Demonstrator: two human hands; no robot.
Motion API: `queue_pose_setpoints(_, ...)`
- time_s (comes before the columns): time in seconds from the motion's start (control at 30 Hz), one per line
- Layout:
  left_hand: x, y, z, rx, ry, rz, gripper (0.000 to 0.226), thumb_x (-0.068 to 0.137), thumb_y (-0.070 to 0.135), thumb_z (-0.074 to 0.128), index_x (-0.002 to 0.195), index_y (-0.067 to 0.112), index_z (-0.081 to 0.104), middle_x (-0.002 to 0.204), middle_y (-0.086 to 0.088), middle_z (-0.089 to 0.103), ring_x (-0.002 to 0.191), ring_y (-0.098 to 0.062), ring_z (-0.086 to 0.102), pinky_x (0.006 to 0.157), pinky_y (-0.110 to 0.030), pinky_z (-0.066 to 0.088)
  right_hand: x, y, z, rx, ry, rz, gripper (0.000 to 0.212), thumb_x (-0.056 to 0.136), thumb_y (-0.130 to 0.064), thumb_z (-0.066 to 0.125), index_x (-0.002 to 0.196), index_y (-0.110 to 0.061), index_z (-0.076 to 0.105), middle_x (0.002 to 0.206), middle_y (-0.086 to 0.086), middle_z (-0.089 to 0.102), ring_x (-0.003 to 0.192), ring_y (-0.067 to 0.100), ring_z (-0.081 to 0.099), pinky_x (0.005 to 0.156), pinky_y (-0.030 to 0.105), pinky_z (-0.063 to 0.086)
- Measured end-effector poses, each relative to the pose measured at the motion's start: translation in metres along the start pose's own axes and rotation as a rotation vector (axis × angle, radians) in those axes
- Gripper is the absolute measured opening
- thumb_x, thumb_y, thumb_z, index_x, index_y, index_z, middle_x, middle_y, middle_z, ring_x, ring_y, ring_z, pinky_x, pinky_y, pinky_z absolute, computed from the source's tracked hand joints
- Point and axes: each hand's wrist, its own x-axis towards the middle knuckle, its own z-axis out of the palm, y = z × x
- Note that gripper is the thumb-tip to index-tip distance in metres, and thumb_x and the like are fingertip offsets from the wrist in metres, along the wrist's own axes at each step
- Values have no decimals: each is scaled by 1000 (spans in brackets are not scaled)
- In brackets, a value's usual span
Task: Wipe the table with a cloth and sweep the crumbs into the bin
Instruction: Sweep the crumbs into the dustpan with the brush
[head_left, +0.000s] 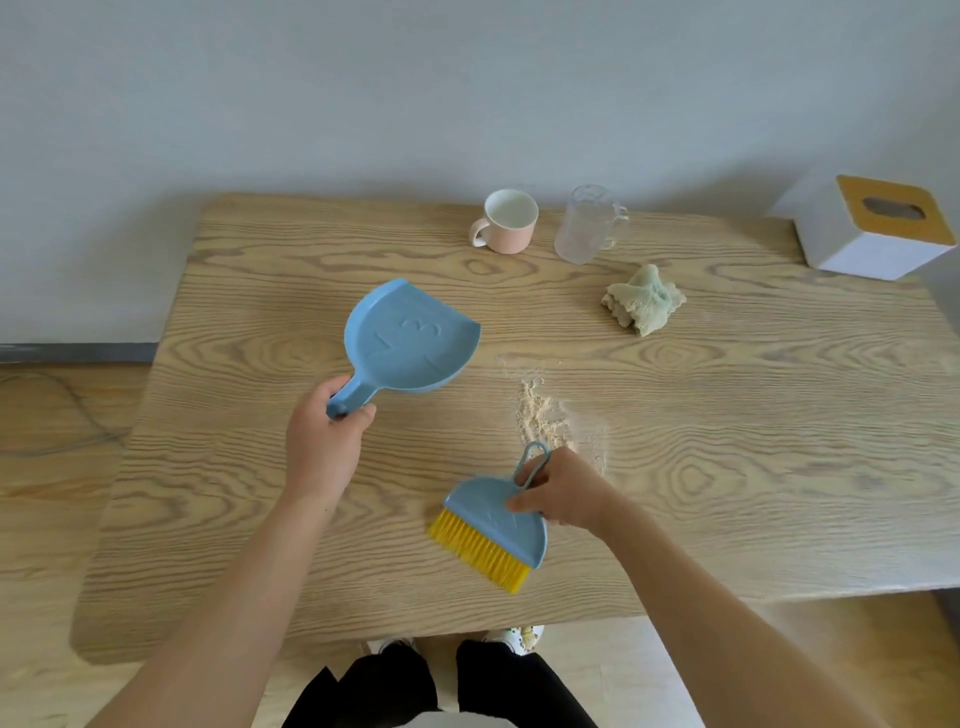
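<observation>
- The crumbs (545, 415) lie as a fine, pale, powdery smear on the table (234, 519), just beyond the right hand (558, 491); a hard or fast stroke would likely scatter the dust wider instead of gathering it
- The left hand (322, 441) has its fingers (358, 415) curled round the short handle of the dustpan (410, 338); the pan sits well apart from the crumbs, and if its lip does not lie flat on the wood, powder could slip under it
- The right hand pinches the brush (493, 525), with fingers (522, 503) on its flat blue back and wire-like loop; so shallow a hold may let it twist mid-stroke
- Sweeping towards the near edge risks pushing crumbs onto the floor (47, 426); no bin is in view, so a tilted pan could spill on the way there
- The cloth (644, 301), crumpled, soft and pale green, rests beyond the crumbs; wiping before sweeping would probably smear the powder into the grain
- The dustpan is smooth, rigid blue plastic, rounded with a raised rim; the brush bristles are stiff and yellow; the table is matt, boldly grained wood
- A pink mug (506, 221), a clear glass cup (587, 226) and a white tissue box (878, 228) stand at the far side; a wide arm swing could knock them
</observation>
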Motion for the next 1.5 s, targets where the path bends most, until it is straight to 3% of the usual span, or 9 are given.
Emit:
queue_pose_setpoints(0.13, -6, -2, 1, -10, 39, -9, 28, 85, 14, 64, 110, 24, 59, 106, 8, 61, 91, -7, 58, 73, -19, 40, 7, 11, -27, -36, 138, -16, 11, 70, -8, 75, 75, -15, 68, 65, -4, 60, 64, 12, 58, 56, 22, 45)
queue_pose_setpoints(0.3, -13, -3, 5, -21, 73, -23, 29, 85, 14, 64, 113, 21, 59, 105, 7, 61, 86, -3, 56, 70, -16, 39, 13, 13, -71, 70, 432, -50, 10, 67, -9, 74, 73, -1, 71, 72, 17, 67, 63, 19, 56, 58, 32, 42)
queue_pose_setpoints(0.47, -19, 0, -6, -18, 133, -29, 30, 85, 15, 63, 114, 21, 60, 101, 8, 61, 84, -4, 57, 77, -24, 46, 6, -29, -4, 175, 118, -109, 6, 68, -6, 75, 68, -7, 69, 54, 0, 55, 46, 10, 47, 47, 25, 40)
queue_pose_setpoints(0.67, -30, 1, -23, 13, 254, -32, 31, 83, 16, 65, 113, 23, 60, 98, 9, 62, 82, -3, 58, 70, -20, 43, 14, -44, 93, 75, -126, -184, 21, 68, -10, 71, 82, 5, 68, 64, 7, 56, 59, 16, 53, 55, 30, 44)
queue_pose_setpoints(0.87, -43, -6, -19, 13, 261, -43, 24, 85, 14, 63, 105, 27, 61, 78, 8, 57, 55, 1, 49, 47, -11, 39, 33, -23, 30, -35, 25, -213, 17, 68, -6, 70, 81, 5, 69, 67, 18, 61, 61, 17, 53, 57, 33, 46)
queue_pose_setpoints(1.03, -49, -8, 6, -22, 204, -47, 26, 83, 12, 64, 100, 31, 60, 83, 9, 60, 68, -8, 53, 64, -24, 45, 40, -3, -51, 30, 263, -172, 20, 68, -9, 74, 80, 7, 68, 81, 24, 67, 64, 20, 55, 59, 33, 44)
queue_pose_setpoints(1.17, -49, -5, 24, -20, 178, -26, 27, 83, 12, 65, 105, 27, 61, 89, 11, 62, 75, -6, 57, 69, -22, 43, 25, -3, -68, 43, 40, -198, 8, 69, -4, 76, 73, -7, 70, 56, -2, 58, 49, 8, 50, 51, 25, 41)
queue_pose_setpoints(1.3, -46, 0, 36, -24, 154, -20, 29, 83, 13, 65, 108, 27, 60, 95, 12, 63, 82, -5, 60, 71, -21, 43, 14, 10, -59, -199, -155, -210, 10, 67, -5, 76, 75, -2, 70, 58, -1, 56, 52, 7, 50, 52, 22, 42)
queue_pose_setpoints(1.5, -45, -1, 39, -20, 165, -20, 29, 83, 13, 65, 109, 26, 60, 97, 11, 62, 81, -3, 58, 65, -17, 40, 21, 7, -86, -149, 90, -240, 6, 68, -7, 75, 73, -8, 72, 67, 8, 63, 64, 13, 55, 57, 25, 42)
